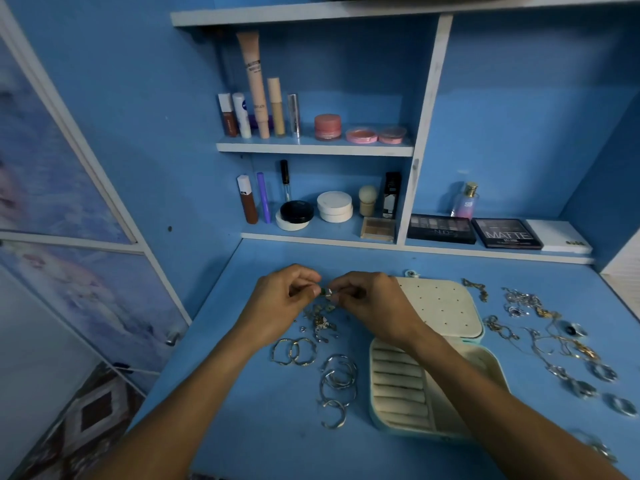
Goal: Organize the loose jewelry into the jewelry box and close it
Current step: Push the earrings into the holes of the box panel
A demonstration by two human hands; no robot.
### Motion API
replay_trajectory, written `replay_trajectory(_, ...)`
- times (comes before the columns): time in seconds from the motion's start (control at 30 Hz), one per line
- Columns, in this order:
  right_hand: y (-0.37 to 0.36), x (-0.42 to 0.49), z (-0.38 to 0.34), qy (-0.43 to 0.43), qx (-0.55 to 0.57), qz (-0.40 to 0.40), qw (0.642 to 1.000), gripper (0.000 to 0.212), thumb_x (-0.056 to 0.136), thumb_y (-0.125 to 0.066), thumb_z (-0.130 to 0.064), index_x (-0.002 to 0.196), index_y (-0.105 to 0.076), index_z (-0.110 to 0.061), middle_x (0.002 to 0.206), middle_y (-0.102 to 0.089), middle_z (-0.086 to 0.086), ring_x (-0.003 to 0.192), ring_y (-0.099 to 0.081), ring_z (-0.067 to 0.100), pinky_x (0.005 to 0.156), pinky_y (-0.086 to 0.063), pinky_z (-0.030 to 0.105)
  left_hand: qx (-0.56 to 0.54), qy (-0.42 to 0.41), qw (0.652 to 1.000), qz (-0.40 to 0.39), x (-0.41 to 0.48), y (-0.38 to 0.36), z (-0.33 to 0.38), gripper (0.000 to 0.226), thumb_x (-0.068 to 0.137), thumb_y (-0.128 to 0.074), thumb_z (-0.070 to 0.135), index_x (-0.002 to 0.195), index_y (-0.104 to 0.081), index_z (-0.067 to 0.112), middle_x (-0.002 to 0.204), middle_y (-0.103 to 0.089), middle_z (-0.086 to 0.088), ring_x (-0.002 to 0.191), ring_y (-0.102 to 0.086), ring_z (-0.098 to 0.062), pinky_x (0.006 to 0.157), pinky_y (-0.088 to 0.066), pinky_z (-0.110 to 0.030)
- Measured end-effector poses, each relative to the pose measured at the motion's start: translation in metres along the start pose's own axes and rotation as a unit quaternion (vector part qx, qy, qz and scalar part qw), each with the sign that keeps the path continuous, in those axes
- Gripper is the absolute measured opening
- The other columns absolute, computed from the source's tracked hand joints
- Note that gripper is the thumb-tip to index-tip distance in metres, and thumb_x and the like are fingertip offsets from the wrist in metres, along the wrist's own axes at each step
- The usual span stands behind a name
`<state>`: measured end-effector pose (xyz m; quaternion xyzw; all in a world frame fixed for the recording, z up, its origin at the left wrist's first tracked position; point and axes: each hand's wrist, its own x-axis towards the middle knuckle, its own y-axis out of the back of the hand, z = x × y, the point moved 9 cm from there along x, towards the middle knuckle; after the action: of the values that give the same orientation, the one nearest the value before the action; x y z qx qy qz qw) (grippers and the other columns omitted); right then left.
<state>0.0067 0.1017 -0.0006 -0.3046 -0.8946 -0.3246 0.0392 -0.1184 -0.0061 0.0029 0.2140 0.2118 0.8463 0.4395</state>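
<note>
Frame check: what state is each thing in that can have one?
Jewelry box: open, lid laid flat behind.
Ring slots: empty.
Left hand: pinching a small piece.
Right hand: pinching the same piece.
Hoops: loose, left of box.
Chains: tangled, loose, right of box.

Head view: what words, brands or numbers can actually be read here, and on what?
"MATTE": on the black eyeshadow palette, right shelf.
"NUDES", faintly: on the dark palette left of it.
"SB", roughly: on the perfume bottle behind them.
Unreadable, too blurred: print on the tall peach tube and the white stick.
</note>
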Motion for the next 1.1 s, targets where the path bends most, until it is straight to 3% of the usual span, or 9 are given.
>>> replay_trajectory(0.1, -0.002, 0.000, 0.001, 0.007, -0.018, -0.002, 1.000, 0.016, 0.088, -0.073, -0.009, 0.098, -0.077, -0.021, 0.081, -0.074, -0.013, 0.078, -0.068, -0.002, 0.074, -0.053, 0.016, 0.066, -0.001, 0.997, 0.036, 0.003, 0.022, -0.017, 0.010, 0.095, -0.069, 0.015, 0.100, -0.074, 0.022, 0.091, -0.072, 0.018, 0.087, -0.066, 0.003, 0.079, -0.048, -0.011)
replay_trajectory(0.27, -0.006, 0.003, 0.002, 0.003, -0.031, -0.007, 0.999, 0.014, 0.087, -0.076, -0.012, 0.093, -0.075, -0.024, 0.077, -0.069, -0.020, 0.076, -0.065, -0.007, 0.068, -0.046, 0.007, 0.187, 0.015, 0.982, 0.000, 0.008, 0.032, -0.044, 0.012, 0.094, -0.067, 0.014, 0.094, -0.075, 0.021, 0.091, -0.071, 0.012, 0.085, -0.065, -0.005, 0.084, -0.053, -0.027)
replay_trajectory(0.6, -0.010, 0.002, 0.002, 0.008, -0.059, -0.009, 0.998, 0.010, 0.087, -0.076, -0.015, 0.095, -0.076, -0.022, 0.079, -0.070, -0.019, 0.078, -0.067, 0.001, 0.074, -0.054, 0.021, 0.307, -0.045, 0.949, -0.061, 0.013, 0.007, -0.023, 0.014, 0.095, -0.066, 0.027, 0.103, -0.076, 0.029, 0.091, -0.059, 0.005, 0.087, -0.061, -0.017, 0.072, -0.046, -0.029)
replay_trajectory(0.83, -0.010, 0.001, 0.001, 0.003, -0.046, -0.017, 0.999, 0.011, 0.087, -0.074, -0.014, 0.095, -0.075, -0.022, 0.079, -0.071, -0.018, 0.077, -0.066, 0.000, 0.074, -0.054, 0.023, 0.337, -0.044, 0.937, -0.081, 0.016, 0.000, -0.021, 0.019, 0.099, -0.057, 0.026, 0.107, -0.074, 0.023, 0.101, -0.058, 0.003, 0.098, -0.060, -0.019, 0.076, -0.046, -0.029)
replay_trajectory(0.97, -0.008, 0.000, 0.001, -0.003, -0.030, -0.014, 0.999, 0.012, 0.088, -0.073, -0.012, 0.094, -0.075, -0.022, 0.076, -0.068, -0.020, 0.074, -0.064, -0.004, 0.071, -0.049, 0.015, 0.314, -0.051, 0.946, -0.058, 0.016, 0.001, -0.015, 0.017, 0.103, -0.051, 0.025, 0.105, -0.067, 0.018, 0.102, -0.056, 0.002, 0.096, -0.059, -0.018, 0.079, -0.046, -0.030)
replay_trajectory(1.1, -0.002, -0.002, 0.003, -0.020, 0.011, -0.015, 1.000, 0.016, 0.090, -0.068, -0.005, 0.096, -0.073, -0.019, 0.083, -0.073, -0.012, 0.077, -0.067, -0.002, 0.071, -0.049, 0.012, 0.280, -0.061, 0.957, -0.043, 0.017, 0.001, 0.000, 0.016, 0.106, -0.047, 0.025, 0.107, -0.061, 0.016, 0.104, -0.055, 0.003, 0.095, -0.058, -0.018, 0.077, -0.042, -0.028)
